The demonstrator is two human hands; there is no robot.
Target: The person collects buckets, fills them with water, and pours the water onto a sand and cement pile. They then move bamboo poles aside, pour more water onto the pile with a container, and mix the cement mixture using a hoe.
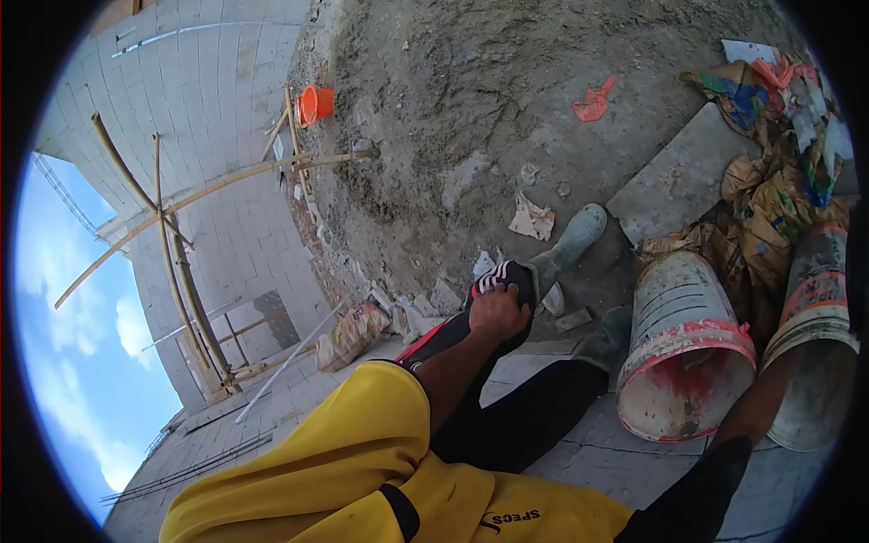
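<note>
Left hand [501,312] resting on knee [516,340], fingers apart. Right forearm [755,409] hanging near bucket [683,291], four o'clock; grip hidden, can't tell.

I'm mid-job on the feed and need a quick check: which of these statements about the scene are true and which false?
1. The left hand rests on a knee. True.
2. The boots are bright red. False: they look grey-green.
3. The pail nearer the boots has red staining around its mouth. True.
4. The orange bucket touches the boots. False: it is well away from them, near the block wall.
5. A reddish plastic scrap lies on the ground. True.
6. The shirt is plain white. False: it is mostly yellow.
</note>
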